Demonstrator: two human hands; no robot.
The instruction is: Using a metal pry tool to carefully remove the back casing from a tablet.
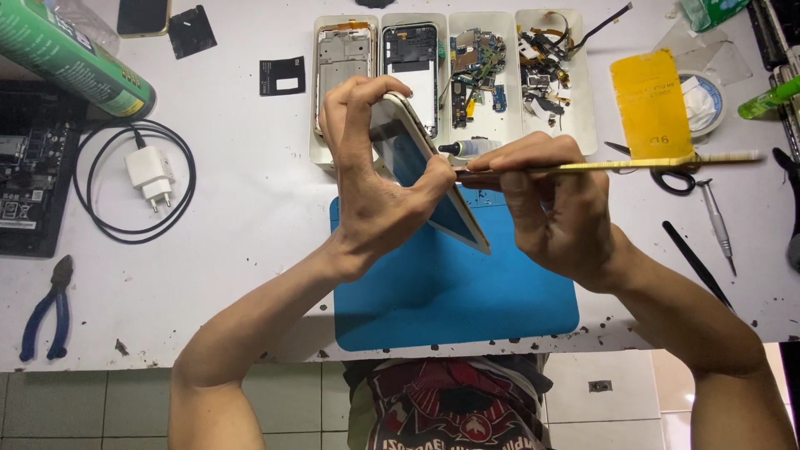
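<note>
Bright, even overhead light; white counter (pixel 250 250) near overexposed, with soft short shadows beneath the fingers (pixel 358 108) and wrists. Mild glare on the glass panel (pixel 417 167) between the fingers. Focus sharp centrally; slight wide-angle bending at the edges.

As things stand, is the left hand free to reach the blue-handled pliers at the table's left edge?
Probably not: the left hand is gripping the tilted phone over the blue mat. The path to the pliers is bare table.

White charger (pixel 150 177), blue-handled pliers (pixel 48 309), scissors (pixel 667 175), green can (pixel 71 57).
</note>
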